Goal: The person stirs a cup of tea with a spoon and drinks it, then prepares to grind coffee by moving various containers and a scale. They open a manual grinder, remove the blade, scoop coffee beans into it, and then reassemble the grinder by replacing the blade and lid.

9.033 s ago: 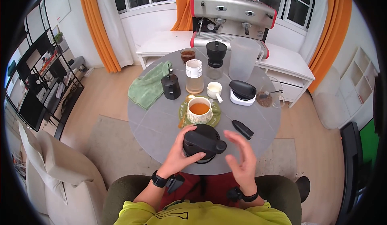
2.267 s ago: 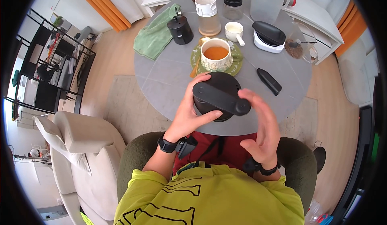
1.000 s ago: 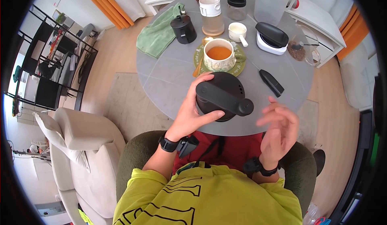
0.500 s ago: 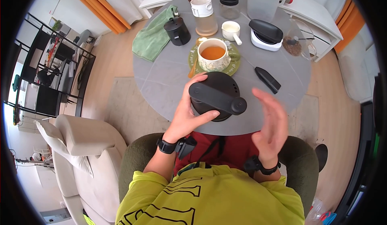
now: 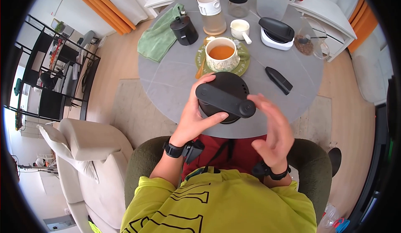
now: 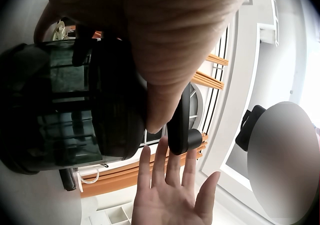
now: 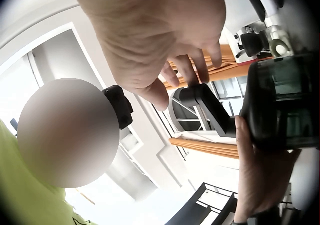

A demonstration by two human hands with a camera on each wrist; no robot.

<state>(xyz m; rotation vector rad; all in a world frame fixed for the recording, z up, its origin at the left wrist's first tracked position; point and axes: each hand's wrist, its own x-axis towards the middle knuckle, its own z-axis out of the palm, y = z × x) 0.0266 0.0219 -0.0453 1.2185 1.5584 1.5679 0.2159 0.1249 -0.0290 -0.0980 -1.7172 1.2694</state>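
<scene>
A black hand-crank grinder point(image 5: 229, 82) stands near the front edge of the round table, its crank arm pointing front right. My left hand point(image 5: 186, 118) grips its side, thumb toward me and fingers around the far side. In the left wrist view its dark see-through body point(image 6: 75, 105) shows beneath the black top. My right hand point(image 5: 275, 135) is open, fingers extended, fingertips right at the crank knob point(image 5: 247, 108). The right wrist view shows the fingers reaching past the end of the crank point(image 7: 212, 109). Just beyond the grinder, a cup point(image 5: 218, 62) of orange-brown liquid sits on a green saucer point(image 5: 241, 70).
A black handheld device point(image 5: 279, 81) lies to the right. Behind are a black pot point(image 5: 184, 31), green cloth point(image 5: 156, 39), glass with white top point(image 5: 214, 23), small white pitcher point(image 5: 239, 29), white scale point(image 5: 275, 44) bearing a black dish, and clear jug point(image 5: 271, 1).
My right hand drew away to the right with fingers bent, then swung back left to the crank knob. The left hand keeps its grip; the crank points the same way. Earlier, the head view tilted down.
</scene>
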